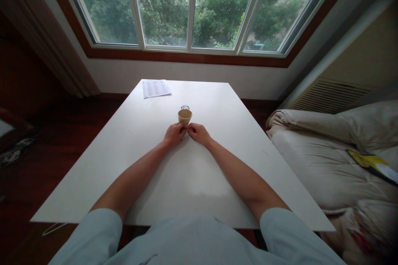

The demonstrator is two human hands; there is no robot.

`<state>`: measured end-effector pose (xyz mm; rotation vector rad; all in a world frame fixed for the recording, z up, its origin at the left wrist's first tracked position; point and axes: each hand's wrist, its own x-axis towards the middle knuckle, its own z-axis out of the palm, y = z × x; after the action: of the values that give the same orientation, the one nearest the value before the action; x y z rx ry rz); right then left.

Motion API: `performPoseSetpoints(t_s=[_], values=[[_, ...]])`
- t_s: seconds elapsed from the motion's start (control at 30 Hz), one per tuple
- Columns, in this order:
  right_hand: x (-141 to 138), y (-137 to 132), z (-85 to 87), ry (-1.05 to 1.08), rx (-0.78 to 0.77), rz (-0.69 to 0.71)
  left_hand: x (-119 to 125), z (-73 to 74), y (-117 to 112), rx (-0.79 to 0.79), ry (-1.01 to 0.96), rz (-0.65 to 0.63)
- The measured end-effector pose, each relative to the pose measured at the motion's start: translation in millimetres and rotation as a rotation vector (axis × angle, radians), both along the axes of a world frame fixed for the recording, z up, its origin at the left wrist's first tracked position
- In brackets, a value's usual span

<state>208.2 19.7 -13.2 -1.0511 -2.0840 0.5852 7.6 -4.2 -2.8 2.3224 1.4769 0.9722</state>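
Observation:
A tan cup (pixel 185 116), perhaps of paper, stands upright with its mouth up near the middle of the white table (pixel 192 174). Just in front of its base, my left hand (pixel 175 134) and my right hand (pixel 199 133) meet at the fingertips. The fingers of both are drawn together in a pinch; anything between them is too small to make out. Whether the fingertips touch the cup, I cannot tell. Right behind the cup lies a thin dark loop (pixel 185 107), partly hidden by the rim.
Printed paper sheets (pixel 156 88) lie at the table's far left corner. A cream sofa (pixel 311 161) stands along the right side, with a yellow and black item (pixel 370 161) on it. Beyond the table is a window (pixel 192 8). Cables (pixel 14 153) lie on the floor at left.

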Motion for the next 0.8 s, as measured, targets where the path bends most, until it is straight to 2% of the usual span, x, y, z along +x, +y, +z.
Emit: performPoseSetpoints(t_s=[0.57, 0.8], values=[[-1.9, -4.1, 8.9, 0.01, -0.035, 0.005, 0.3, -2.1, 1.6, -0.008, 0.0, 0.0], [-1.4, -2.4, 6.0, 0.01, -0.024, 0.014, -0.2, -3.9, 3.0, -0.014, -0.009, 0.001]])
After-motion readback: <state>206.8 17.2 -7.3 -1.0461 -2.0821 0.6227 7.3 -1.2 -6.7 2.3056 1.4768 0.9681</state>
